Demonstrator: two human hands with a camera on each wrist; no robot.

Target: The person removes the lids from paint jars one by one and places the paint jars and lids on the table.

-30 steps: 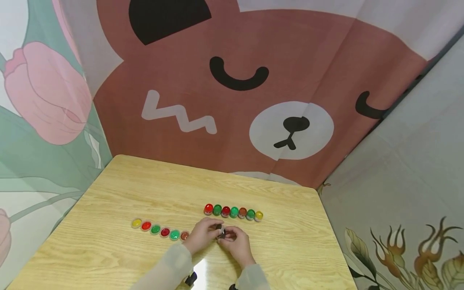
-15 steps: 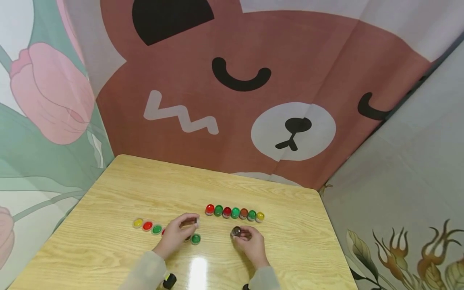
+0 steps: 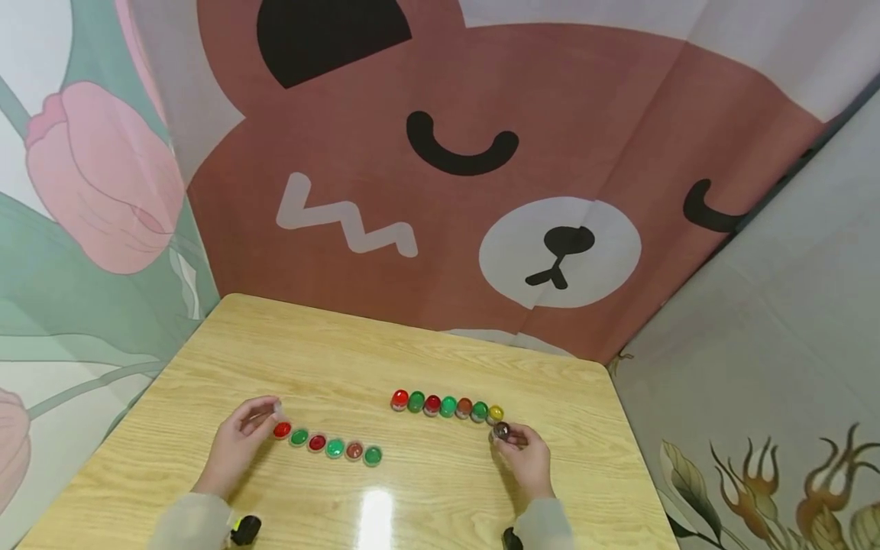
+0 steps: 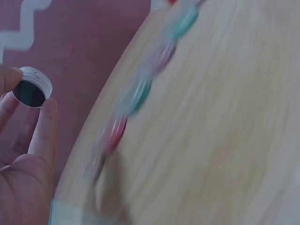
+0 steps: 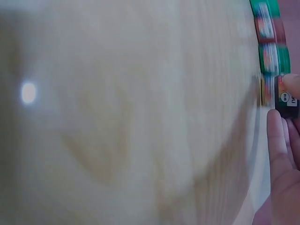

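In the head view my left hand (image 3: 237, 443) pinches a small round lid (image 3: 278, 411) at the left end of a row of lids. The left wrist view shows that lid's (image 4: 33, 88) white ribbed rim and dark inside, between thumb and fingers. My right hand (image 3: 529, 458) holds a small paint jar (image 3: 501, 431) with dark paint, close beside the yellow jar (image 3: 495, 414) at the right end of the jar row. A label shows on the dark jar (image 5: 285, 98) in the right wrist view. The yellow lid is hidden behind my left hand.
Several flat lids with coloured paint inside, such as a teal one (image 3: 334, 448), lie in a slanting row. Several open paint jars, including a red one (image 3: 400, 399), stand side by side farther back. The wooden table (image 3: 440, 496) meets a printed curtain (image 3: 330, 283).
My hands first met over one dark jar, then parted. The left carried the lid leftward to the row's end. The right carried the dark jar rightward to the jar row's end.
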